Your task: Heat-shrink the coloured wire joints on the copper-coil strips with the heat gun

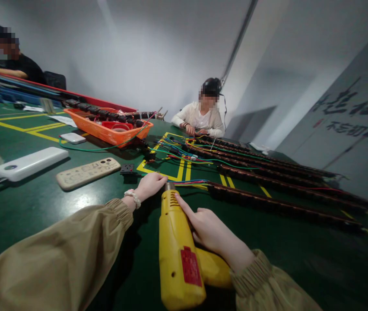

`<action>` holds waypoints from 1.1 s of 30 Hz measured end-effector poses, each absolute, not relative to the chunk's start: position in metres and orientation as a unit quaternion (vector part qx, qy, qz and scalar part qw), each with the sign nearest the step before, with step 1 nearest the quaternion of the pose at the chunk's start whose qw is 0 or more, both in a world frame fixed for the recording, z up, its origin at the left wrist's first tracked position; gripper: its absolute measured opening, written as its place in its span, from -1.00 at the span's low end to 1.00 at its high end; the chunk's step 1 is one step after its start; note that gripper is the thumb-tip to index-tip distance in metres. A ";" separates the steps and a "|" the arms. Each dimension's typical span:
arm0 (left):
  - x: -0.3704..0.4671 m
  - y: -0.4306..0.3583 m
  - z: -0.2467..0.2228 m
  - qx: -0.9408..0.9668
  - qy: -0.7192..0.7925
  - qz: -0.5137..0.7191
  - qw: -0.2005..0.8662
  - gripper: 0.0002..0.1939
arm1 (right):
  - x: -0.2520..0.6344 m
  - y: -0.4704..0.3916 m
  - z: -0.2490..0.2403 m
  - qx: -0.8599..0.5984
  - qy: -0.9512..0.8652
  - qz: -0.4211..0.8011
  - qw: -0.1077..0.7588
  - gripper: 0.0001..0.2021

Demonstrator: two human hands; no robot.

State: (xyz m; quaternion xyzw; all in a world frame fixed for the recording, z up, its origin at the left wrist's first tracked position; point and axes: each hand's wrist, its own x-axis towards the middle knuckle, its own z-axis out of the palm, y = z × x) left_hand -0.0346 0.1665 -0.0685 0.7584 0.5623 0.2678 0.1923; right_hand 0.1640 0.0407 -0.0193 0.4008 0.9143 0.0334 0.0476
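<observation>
A yellow heat gun (177,242) with a red label lies low in the centre, its metal nozzle pointing away from me. My right hand (211,226) is wrapped round it, the index finger stretched along the vented barrel. Just left of the nozzle is my left hand (150,185), its fingers closed near the wires; what they hold is too small to make out. Blue, red and yellow wires (190,182) run from beside the nozzle to a long dark wrapped harness (268,205). A black connector block (127,169) sits left of my left hand.
Further dark harnesses (281,179) stretch to the right. An orange basket (106,131) of parts stands at back left. A cased phone (88,173), a white power bank (31,164) and a white device (73,138) lie left. One person (200,116) sits opposite, another far left.
</observation>
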 end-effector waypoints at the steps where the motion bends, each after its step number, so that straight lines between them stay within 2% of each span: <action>1: -0.035 0.168 -0.070 0.756 0.561 0.275 0.193 -0.49 | 0.164 0.040 -0.018 0.403 0.913 0.033 0.047 -0.09; 9: -0.042 0.172 -0.072 0.761 0.543 0.305 0.179 -0.47 | 0.176 0.038 -0.018 0.451 0.892 0.016 0.032 -0.08; 18: -0.041 0.169 -0.070 0.754 0.569 0.287 0.158 -0.43 | 0.242 0.042 -0.025 0.560 0.828 -0.037 -0.010 -0.13; 26: -0.044 0.171 -0.072 0.726 0.581 0.318 0.186 -0.41 | 0.260 0.034 -0.024 0.578 0.816 0.003 0.003 -0.19; 33: -0.044 0.184 -0.080 0.676 0.593 0.371 0.231 -0.41 | 0.257 0.037 -0.025 0.582 0.813 -0.020 -0.001 -0.21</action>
